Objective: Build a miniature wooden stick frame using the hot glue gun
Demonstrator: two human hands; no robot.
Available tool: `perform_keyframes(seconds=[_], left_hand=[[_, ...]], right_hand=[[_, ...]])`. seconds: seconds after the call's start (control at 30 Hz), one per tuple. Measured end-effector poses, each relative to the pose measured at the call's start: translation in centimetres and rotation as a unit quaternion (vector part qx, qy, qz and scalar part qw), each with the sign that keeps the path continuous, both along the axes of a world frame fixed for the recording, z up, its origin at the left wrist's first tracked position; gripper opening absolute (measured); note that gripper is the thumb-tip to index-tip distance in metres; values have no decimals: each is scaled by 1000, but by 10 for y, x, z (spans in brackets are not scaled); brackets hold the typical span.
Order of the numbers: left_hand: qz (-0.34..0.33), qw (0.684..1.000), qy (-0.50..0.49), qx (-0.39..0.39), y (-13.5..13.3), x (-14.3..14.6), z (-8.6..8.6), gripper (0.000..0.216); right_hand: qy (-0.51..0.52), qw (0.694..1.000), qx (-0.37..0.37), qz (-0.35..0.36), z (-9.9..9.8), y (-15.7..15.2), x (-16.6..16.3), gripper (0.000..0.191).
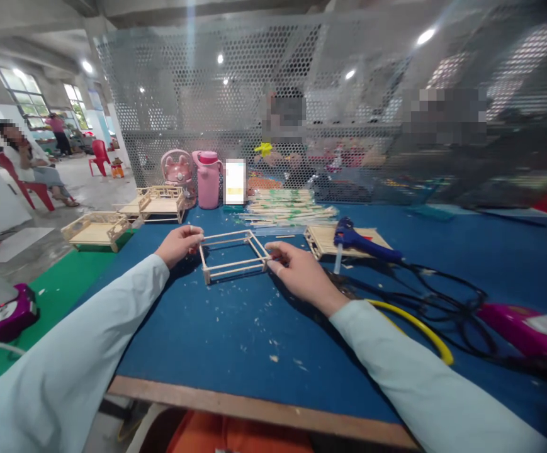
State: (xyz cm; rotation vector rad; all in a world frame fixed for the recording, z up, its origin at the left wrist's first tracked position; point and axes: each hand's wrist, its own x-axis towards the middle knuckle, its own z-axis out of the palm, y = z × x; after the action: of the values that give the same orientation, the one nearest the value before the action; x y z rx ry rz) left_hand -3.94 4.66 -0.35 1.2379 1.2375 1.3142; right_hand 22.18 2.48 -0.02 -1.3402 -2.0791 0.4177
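A small rectangular frame of thin wooden sticks [235, 270] stands on the blue table, with bare table showing through its middle. My left hand [181, 245] pinches its left side near the far corner. At the opposite end, my right hand [296, 270] has thumb and fingertips closed on the right side. Right of that hand, a blue glue gun [367, 244] rests over a flat piece made of wooden sticks [320, 241]. Behind the frame lie bundles of wooden sticks [287, 211] in clear wrapping.
Finished-looking miniature wooden furniture [96, 231] stands at the left edge. A pink thermos [208, 182] and a lit phone [235, 182] stand along the perforated screen [197, 75]. Black cables and a yellow tube [424, 327] run right, towards a magenta power strip [523, 327]. People sit beyond.
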Motion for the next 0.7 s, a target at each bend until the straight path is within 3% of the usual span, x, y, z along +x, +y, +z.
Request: perform_keyframes(seconds=[0.13,0.33,0.53,0.7], left_hand=[[4,1000,-8,9,3,-2,-2,32],[-3,1000,1,19,2,-2,-2,36],[-8,1000,7,22,0,-1,-2,34],[-9,1000,11,21,0,-1,-3,27]], right_hand=[[39,999,-8,12,1,-4,1,31],[55,998,-20,37,3,-6,3,45],[63,997,-7,47,3,-6,5,22],[22,998,21,47,6,-9,5,19]])
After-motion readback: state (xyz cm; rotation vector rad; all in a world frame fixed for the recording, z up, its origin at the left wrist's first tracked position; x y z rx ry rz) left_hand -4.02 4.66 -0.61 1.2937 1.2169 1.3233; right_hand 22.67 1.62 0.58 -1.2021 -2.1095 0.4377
